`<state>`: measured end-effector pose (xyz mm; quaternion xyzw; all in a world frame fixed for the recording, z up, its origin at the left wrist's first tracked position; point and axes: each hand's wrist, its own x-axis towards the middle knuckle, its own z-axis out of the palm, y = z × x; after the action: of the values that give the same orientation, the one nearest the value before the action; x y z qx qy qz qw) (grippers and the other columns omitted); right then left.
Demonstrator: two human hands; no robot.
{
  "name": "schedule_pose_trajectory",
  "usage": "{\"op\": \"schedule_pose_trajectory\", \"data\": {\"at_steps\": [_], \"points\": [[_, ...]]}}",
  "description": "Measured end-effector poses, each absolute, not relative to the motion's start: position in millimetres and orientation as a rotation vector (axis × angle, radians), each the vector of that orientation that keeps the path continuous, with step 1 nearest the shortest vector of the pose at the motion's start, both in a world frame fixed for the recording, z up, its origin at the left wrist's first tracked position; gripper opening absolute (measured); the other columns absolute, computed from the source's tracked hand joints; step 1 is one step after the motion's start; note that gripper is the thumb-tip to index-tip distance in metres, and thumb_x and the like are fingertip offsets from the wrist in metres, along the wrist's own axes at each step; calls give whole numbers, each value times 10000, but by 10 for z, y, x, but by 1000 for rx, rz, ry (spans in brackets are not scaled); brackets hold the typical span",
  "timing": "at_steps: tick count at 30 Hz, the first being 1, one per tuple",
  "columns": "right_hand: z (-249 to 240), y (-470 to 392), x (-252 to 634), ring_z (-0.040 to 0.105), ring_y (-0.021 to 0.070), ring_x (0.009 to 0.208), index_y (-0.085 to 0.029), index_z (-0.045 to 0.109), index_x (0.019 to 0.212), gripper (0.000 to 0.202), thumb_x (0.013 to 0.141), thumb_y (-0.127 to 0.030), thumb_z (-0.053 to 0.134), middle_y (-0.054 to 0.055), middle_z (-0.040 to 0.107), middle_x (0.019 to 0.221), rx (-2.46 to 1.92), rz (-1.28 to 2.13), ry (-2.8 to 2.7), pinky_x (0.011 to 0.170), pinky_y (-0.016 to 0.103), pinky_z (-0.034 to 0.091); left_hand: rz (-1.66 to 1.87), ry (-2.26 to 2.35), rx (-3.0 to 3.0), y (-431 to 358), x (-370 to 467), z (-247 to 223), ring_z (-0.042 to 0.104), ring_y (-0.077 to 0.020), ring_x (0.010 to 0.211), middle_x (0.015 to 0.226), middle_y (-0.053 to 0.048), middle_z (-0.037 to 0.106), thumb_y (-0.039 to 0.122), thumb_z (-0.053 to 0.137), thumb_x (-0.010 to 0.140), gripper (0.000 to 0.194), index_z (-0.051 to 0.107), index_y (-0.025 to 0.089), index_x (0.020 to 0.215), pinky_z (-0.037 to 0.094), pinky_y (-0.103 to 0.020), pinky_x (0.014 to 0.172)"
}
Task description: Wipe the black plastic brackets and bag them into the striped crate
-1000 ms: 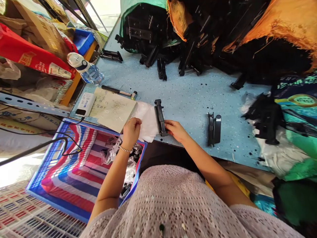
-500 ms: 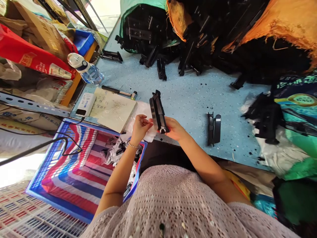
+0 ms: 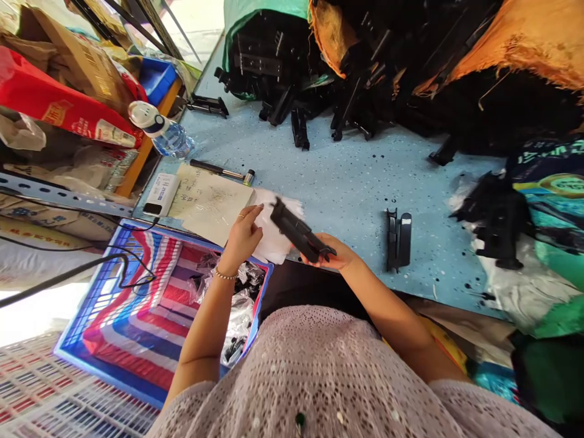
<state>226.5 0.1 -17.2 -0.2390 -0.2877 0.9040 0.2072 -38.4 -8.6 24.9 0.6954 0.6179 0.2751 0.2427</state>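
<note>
My right hand (image 3: 335,250) grips the lower end of the black part (image 3: 296,230), holding it diagonally above the surface (image 3: 347,182), partly over the white sheets (image 3: 269,243). My left hand (image 3: 244,236) is half curled beside it, thumb and index finger apart, nothing visible between them. Compared with half a second ago, the part tilts further left; the left hand is withdrawn from it.
</note>
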Motion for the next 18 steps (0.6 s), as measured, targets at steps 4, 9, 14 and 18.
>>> {"op": "schedule_pose_trajectory", "data": {"at_steps": [4, 9, 14, 18], "points": [[-246, -28, 2238, 461, 71, 453, -130, 647, 950, 167, 868, -269, 606, 75, 702, 729, -709, 2673, -641, 332, 134, 312, 727, 1616, 2023, -230, -392, 294, 690, -173, 1042, 1524, -174, 497, -18, 472, 790, 780, 446, 195, 1541, 613, -326, 911], [-157, -97, 2036, 541, 123, 540, -172, 634, 952, 185, 923, -345, 577, 48, 669, 749, -1213, 2048, -1172, 443, 205, 416, 625, 1270, 2279, -547, 21, 291, 469, -267, 1469, 1605, -167, 416, -40, 385, 853, 839, 251, 223, 1638, 488, -460, 1180], [-37, -276, 2039, 688, 227, 862, -186, 661, 1071, 216, 906, -308, 595, 80, 731, 924, -1417, 1474, -1585, 798, 350, 548, 673, 1083, 2295, -612, 308, 189, 564, -275, 1378, 1498, -187, 523, 93, 514, 942, 672, 358, 187, 1589, 537, -478, 1133], [-8, -314, 2171, 713, 187, 877, -199, 667, 1203, 370, 892, -400, 663, 51, 758, 1018, -952, 1960, -1341, 835, 353, 587, 844, 1193, 2190, -760, 103, 638, 681, -213, 1170, 1245, -127, 688, 201, 579, 992, 388, 604, 210, 1379, 595, -399, 1027]]}}
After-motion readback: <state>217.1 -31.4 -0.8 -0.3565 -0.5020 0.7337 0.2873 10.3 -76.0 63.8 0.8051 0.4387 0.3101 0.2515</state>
